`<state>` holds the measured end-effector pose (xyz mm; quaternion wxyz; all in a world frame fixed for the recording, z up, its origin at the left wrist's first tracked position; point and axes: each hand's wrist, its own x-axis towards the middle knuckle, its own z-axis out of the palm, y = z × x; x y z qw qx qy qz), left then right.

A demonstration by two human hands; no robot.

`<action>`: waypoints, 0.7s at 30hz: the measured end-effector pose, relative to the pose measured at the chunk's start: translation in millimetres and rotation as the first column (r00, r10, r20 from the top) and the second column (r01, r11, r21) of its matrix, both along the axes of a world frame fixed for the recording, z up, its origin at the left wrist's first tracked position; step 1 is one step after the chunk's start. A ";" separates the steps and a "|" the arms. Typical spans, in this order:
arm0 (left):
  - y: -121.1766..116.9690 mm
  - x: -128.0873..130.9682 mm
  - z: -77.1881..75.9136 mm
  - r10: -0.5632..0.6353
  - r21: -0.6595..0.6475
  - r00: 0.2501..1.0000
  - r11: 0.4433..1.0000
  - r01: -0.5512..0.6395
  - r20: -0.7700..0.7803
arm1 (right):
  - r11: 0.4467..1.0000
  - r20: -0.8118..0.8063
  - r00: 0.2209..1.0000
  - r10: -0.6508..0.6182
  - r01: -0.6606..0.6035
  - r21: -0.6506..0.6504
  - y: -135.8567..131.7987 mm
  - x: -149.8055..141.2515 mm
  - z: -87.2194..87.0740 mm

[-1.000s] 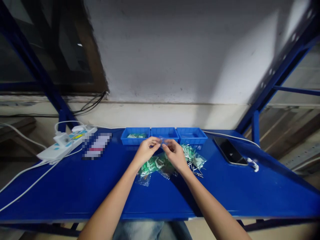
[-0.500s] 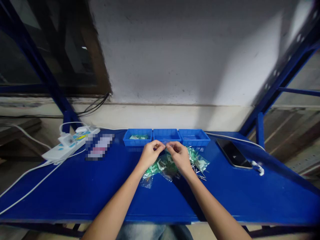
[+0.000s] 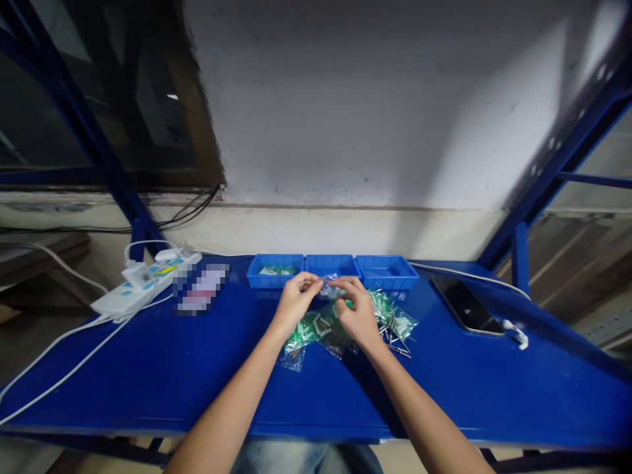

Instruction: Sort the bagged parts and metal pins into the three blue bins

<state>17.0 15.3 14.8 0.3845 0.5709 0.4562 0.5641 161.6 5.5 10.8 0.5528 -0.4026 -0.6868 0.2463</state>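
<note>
My left hand (image 3: 295, 301) and my right hand (image 3: 356, 312) meet over the middle of the blue table (image 3: 148, 375). Both pinch a small clear plastic bag (image 3: 328, 288) held between their fingertips. Under the hands lies a heap of clear bags with green and white parts (image 3: 316, 329), and loose metal pins (image 3: 397, 342) lie at its right. Three blue trays stand in a row just beyond: the left tray (image 3: 274, 270) holds a few green pieces, the middle tray (image 3: 330, 264) and right tray (image 3: 387, 270) look bare.
A white power strip (image 3: 141, 289) with cables lies at the back left, beside a blurred flat item (image 3: 200, 296). A dark phone (image 3: 465, 305) and a white earbud (image 3: 519, 336) rest at the right. Blue rack posts rise on both sides.
The view has shifted slightly. My hands stay together on the small clear bag, and the right hand's fingers have moved a little over it.
</note>
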 end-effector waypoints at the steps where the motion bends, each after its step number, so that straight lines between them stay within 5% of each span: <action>1: -0.5 0.6 -0.4 0.053 0.088 0.995 0.995 -0.046 -0.086 | 0.999 -0.025 1.000 -0.018 0.017 -0.039 0.8 0.5 0.6; 5: -6.8 4.8 -0.2 0.177 0.375 0.905 0.927 -0.020 -0.388 | 0.971 -0.164 0.986 -0.024 -0.016 -0.240 4.5 1.6 1.0; 9: -11.9 8.3 -0.6 0.192 0.464 0.829 0.881 0.090 -0.525 | 0.938 -0.287 0.958 -0.012 -0.089 -0.335 8.7 -0.5 -3.9; 11: -12.4 9.2 -1.1 0.197 0.470 0.814 0.877 0.104 -0.547 | 0.961 -0.291 0.954 -0.071 -0.013 -0.276 9.6 2.4 -0.9; 14: -10.9 8.9 -2.5 0.192 0.406 0.810 0.912 0.062 -0.554 | 0.953 -0.247 0.925 -0.289 0.302 0.012 10.5 20.2 20.0; 17: -8.4 5.7 -5.0 0.176 0.283 0.774 0.959 0.005 -0.609 | 0.680 -0.235 0.797 -0.557 0.600 0.421 17.9 52.8 49.7; 19: -7.7 2.1 -6.5 0.147 0.185 0.711 0.982 -0.024 -0.688 | 0.494 -0.260 0.703 -0.662 0.670 0.555 28.2 75.4 60.1; 21: -8.3 -2.1 -7.3 0.080 0.068 0.628 0.997 -0.044 -0.774 | 0.452 -0.176 0.660 -0.730 0.660 0.601 39.2 91.8 55.7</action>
